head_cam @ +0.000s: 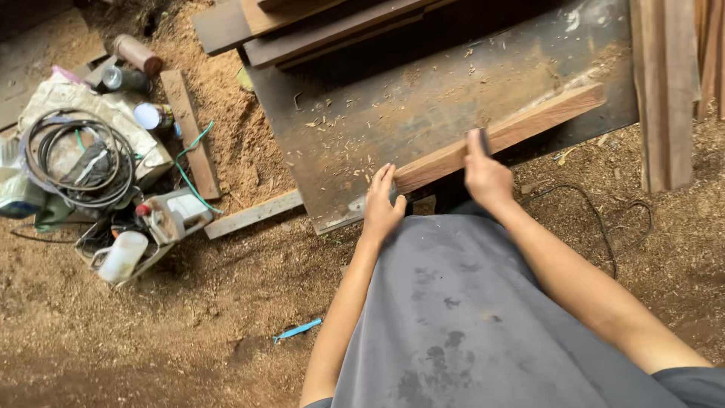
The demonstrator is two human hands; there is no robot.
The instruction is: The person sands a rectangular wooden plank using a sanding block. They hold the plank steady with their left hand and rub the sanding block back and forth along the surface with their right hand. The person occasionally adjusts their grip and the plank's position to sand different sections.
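A reddish wooden plank (521, 128) lies slanted on a dark metal table (423, 91) dusted with shavings. My left hand (381, 205) rests with its fingers together against the plank's near end at the table's front edge. My right hand (485, 172) presses a small dark object, possibly a pencil or a tool, onto the plank's upper face near the middle. My grey shirt fills the lower centre of the view.
Sawdust covers the ground. At the left lie coiled cables (75, 162) on a sack, cans, a white plastic bottle (121, 257) and a power tool. Dark boards (325, 23) are stacked at the table's far side, more planks (668, 91) at the right. A blue strip (298, 330) lies below.
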